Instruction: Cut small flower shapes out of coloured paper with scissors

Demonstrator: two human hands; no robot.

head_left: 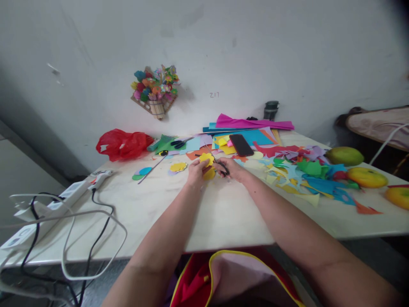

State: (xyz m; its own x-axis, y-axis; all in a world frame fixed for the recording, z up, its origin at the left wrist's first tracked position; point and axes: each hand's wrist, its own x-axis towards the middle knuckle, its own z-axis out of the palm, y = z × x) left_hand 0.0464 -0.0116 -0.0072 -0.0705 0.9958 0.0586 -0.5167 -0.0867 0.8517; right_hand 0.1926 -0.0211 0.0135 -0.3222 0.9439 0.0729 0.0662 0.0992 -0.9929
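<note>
Between the fingers of my left hand (197,171) is a yellow paper flower (206,159) with a scalloped edge. My right hand (232,168) is closed around the dark handles of a pair of scissors (224,167), whose blades point up and left beside the flower. Under my hands lies another yellow paper piece (209,174). To the left rest more scalloped yellow flowers (178,166) on a pale purple piece, then a blue paper circle (145,171) over a green one. A dark phone (241,145) lies just beyond my right hand.
Colourful paper scraps (306,175) and several mangoes (367,177) cover the right side. Behind are paper sheets (255,138), a magenta roll (252,122), a second pair of scissors (179,143) and a red plastic bag (123,144). A power strip (47,213) with loose cables occupies the left edge.
</note>
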